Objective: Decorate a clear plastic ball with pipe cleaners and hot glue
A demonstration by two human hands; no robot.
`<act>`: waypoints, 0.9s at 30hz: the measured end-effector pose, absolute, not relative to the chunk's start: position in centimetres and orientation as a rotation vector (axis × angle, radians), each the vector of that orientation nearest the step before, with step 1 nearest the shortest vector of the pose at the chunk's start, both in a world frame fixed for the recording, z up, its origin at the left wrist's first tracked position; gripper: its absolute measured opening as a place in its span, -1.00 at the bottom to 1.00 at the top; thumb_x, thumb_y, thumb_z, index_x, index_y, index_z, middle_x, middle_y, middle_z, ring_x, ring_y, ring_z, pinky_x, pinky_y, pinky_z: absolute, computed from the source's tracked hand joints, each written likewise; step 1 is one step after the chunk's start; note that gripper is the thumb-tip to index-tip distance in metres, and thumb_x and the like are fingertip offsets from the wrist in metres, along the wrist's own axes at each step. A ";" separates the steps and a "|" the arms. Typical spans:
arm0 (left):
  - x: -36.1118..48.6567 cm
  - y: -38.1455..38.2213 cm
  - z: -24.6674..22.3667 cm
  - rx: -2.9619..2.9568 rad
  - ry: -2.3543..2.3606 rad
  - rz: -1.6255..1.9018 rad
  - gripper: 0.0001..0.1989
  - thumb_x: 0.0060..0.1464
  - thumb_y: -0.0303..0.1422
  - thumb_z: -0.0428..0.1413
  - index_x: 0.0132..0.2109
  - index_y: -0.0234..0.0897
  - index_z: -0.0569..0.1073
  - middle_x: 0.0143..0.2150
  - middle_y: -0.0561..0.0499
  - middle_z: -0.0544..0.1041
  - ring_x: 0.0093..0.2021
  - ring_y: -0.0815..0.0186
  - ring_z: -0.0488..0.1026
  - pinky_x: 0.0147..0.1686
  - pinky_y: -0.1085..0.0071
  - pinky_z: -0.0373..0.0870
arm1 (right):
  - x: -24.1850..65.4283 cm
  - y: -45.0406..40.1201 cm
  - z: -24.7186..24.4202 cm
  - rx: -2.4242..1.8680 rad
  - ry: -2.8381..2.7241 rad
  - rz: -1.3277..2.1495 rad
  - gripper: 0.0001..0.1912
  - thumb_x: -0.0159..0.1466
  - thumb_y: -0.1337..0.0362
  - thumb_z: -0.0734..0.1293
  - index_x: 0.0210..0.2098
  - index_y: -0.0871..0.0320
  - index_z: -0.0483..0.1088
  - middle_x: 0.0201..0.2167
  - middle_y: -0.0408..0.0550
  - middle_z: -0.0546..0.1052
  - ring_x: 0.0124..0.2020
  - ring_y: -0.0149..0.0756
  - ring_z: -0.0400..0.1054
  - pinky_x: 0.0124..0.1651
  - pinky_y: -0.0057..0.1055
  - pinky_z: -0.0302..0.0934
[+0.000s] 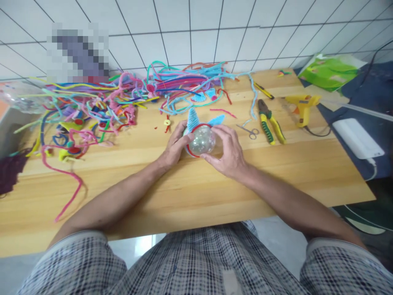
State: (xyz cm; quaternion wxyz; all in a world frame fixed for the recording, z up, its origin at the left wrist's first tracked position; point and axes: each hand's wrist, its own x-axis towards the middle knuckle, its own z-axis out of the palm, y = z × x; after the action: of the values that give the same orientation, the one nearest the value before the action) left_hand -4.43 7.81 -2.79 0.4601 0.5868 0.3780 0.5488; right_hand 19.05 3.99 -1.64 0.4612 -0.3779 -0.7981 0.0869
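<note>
Between my two hands is a clear plastic ball [203, 140] with a red pipe cleaner ring [190, 150] around it. A blue pipe cleaner ear [192, 120] stands up at its upper left, and a second blue ear [217, 120] slants out at the upper right. My left hand [177, 143] grips the ball's left side, thumb across the red ring. On the right side, my right hand [229, 150] holds it with curved fingers and the thumb at the lower edge. A small yellow bead-like piece with red pipe cleaner [167, 122] lies left of the ball.
Piled pipe cleaners [184, 78] line the table's back, with shaped pieces [80, 123] at left. Small scissors [250, 132], pliers [270, 122], a yellow cutter [264, 90] and a glue gun [303, 110] lie at right. Beyond are a green packet [330, 73] and a white power strip [358, 138].
</note>
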 end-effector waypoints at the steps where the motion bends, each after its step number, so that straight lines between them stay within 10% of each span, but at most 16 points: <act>1: -4.4 7.8 -2.6 1.408 0.910 1.340 -0.49 0.16 0.15 0.39 0.05 -0.08 0.66 0.01 -0.04 0.70 0.06 -0.01 0.63 0.14 0.09 0.62 | 19.0 4.0 -1.6 -0.939 -1.955 0.195 -0.12 0.33 -0.09 0.62 0.50 -0.02 0.28 0.36 0.28 0.54 0.41 0.32 0.46 0.46 0.47 0.40; 11: -2.6 6.1 -0.1 1.137 0.937 1.423 -0.53 0.19 0.14 0.46 0.01 -0.08 0.74 0.07 -0.02 0.80 0.07 0.09 0.74 0.15 0.16 0.67 | 18.7 3.3 -0.8 -0.716 -2.040 0.006 -0.42 0.46 0.15 0.54 0.40 -0.04 0.40 0.28 0.19 0.62 0.29 0.17 0.57 0.29 0.25 0.53; 21: -2.0 6.4 0.0 1.016 0.854 1.399 -0.42 0.06 0.22 0.52 -0.07 -0.16 0.76 0.07 -0.09 0.83 0.14 0.03 0.76 0.13 0.15 0.70 | 20.0 6.4 -1.9 -0.986 -1.377 0.611 -0.37 0.40 -0.38 0.42 0.12 -0.01 0.46 0.00 0.00 0.64 0.06 -0.06 0.59 0.09 -0.08 0.55; 27: -1.6 5.7 0.1 0.923 0.798 1.294 -0.42 0.02 0.16 0.57 -0.04 -0.19 0.78 0.02 -0.09 0.83 0.08 0.04 0.78 0.10 0.18 0.69 | 19.9 5.2 -1.7 -0.809 -1.542 0.801 -0.36 0.38 -0.35 0.49 0.21 -0.07 0.51 0.14 0.00 0.67 0.15 -0.01 0.60 0.28 -0.02 0.48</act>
State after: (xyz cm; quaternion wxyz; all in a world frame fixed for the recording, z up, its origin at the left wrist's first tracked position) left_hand -1.59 5.68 0.13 0.6300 0.4029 0.3484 0.5652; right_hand 19.92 5.16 -1.71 0.5749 -0.3454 -0.6582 0.3420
